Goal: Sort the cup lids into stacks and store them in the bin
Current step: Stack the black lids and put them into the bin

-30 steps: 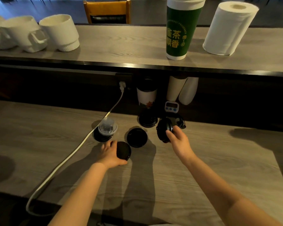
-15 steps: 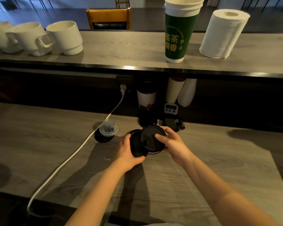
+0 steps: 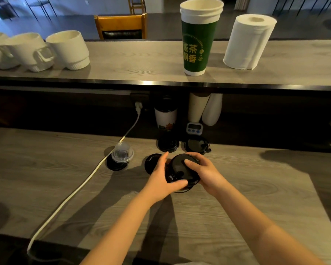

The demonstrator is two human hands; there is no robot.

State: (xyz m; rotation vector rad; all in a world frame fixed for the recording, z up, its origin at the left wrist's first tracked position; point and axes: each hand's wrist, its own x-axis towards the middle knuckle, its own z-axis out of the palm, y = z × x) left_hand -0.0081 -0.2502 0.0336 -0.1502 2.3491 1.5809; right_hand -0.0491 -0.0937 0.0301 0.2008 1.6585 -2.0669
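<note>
Both hands meet over the wooden counter on a small stack of black cup lids (image 3: 178,168). My left hand (image 3: 161,178) grips the stack from the left with the thumb under its near edge. My right hand (image 3: 204,173) holds it from the right, fingers curled over the top lid. Another black lid (image 3: 151,163) lies flat just left of my left hand. Farther back lie a black lid stack (image 3: 168,145) and a black lid with a tab (image 3: 196,145). A clear dome lid (image 3: 122,154) sits on black lids (image 3: 114,165) at the left. No bin is in view.
A white power cable (image 3: 80,188) runs from the wall plug across the counter to the near left edge. A paper cup (image 3: 165,117), a small timer (image 3: 194,128) and white cups stand under the raised shelf. On the shelf stand white mugs (image 3: 67,50), a green cup stack (image 3: 198,37) and a paper towel roll (image 3: 248,41).
A second ago each hand picked up its own lid, apart from the other. The hands have come together and the two lids are now pressed into one stack between them.
</note>
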